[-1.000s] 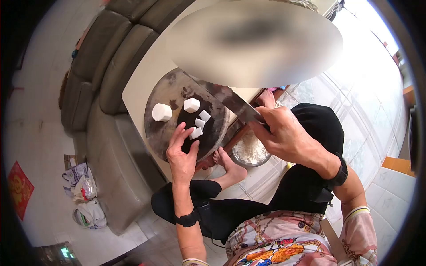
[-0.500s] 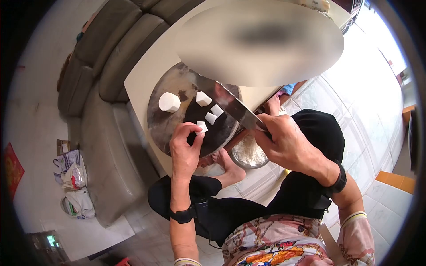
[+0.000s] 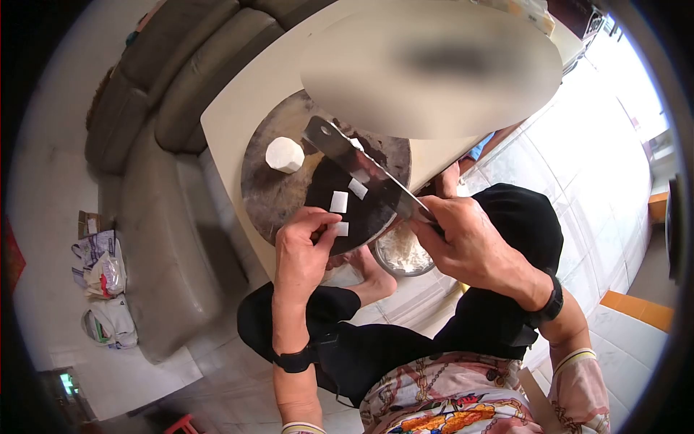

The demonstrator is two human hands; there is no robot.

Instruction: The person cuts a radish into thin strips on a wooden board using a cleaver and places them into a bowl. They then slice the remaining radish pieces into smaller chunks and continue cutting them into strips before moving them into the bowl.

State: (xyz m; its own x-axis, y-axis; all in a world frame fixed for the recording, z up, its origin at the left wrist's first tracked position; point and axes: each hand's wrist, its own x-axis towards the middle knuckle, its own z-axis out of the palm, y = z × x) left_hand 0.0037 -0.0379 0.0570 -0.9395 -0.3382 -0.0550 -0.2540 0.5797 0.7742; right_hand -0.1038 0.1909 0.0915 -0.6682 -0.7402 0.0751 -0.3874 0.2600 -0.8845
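Observation:
In my right hand (image 3: 463,235) is the handle of a kitchen cleaver (image 3: 361,165), its broad blade slanting up and left over a round, dark chopping board (image 3: 260,192). The fingers of my left hand (image 3: 303,242) are pinched at a small white vegetable piece (image 3: 342,229) near the board's front edge. Just above those fingertips lies another white piece (image 3: 339,202). A third piece (image 3: 357,189) sits close to the blade, and one more is partly hidden behind it. A larger, peeled white chunk (image 3: 285,155) rests on the board's left side.
The board lies on a pale table (image 3: 231,116). Below its right edge stands a metal bowl (image 3: 405,249) of white shreds. A grey sofa (image 3: 173,239) runs along the left, with bags (image 3: 105,264) beyond it. A blurred oval hides the table's far part.
My left hand has shifted slightly down with its pinched piece. The cleaver blade has moved over the upper pieces, covering one partly. The view has shifted a little.

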